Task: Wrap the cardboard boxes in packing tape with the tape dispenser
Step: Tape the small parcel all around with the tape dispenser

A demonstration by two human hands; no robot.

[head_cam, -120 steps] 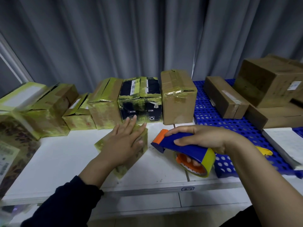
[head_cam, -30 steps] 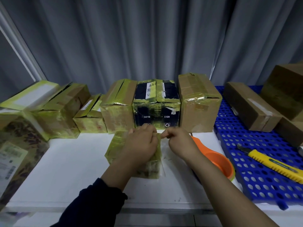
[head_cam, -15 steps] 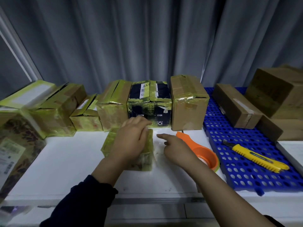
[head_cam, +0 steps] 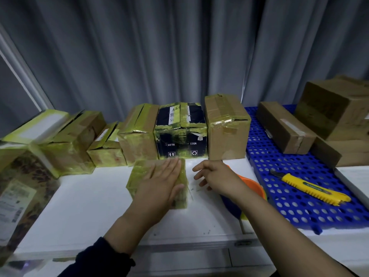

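Observation:
A small flat box (head_cam: 137, 176) covered in yellowish tape lies on the white table (head_cam: 83, 208) in front of me. My left hand (head_cam: 161, 184) rests flat on top of it, fingers stretched and together. My right hand (head_cam: 217, 178) hovers just right of the box, fingers spread, holding nothing. The orange and blue tape dispenser (head_cam: 249, 188) lies on the table under and behind my right wrist, partly hidden by it.
A row of taped boxes (head_cam: 139, 136) stands along the back, including a black one (head_cam: 180, 132) and a brown one (head_cam: 225, 126). A blue perforated pallet (head_cam: 299, 200) on the right carries plain brown boxes (head_cam: 285, 126) and a yellow utility knife (head_cam: 311, 188).
Four seconds ago my right hand held the dispenser; it now lies on the table. My right hand has since drawn away from the box's right edge and opened, while my left hand flattened on top.

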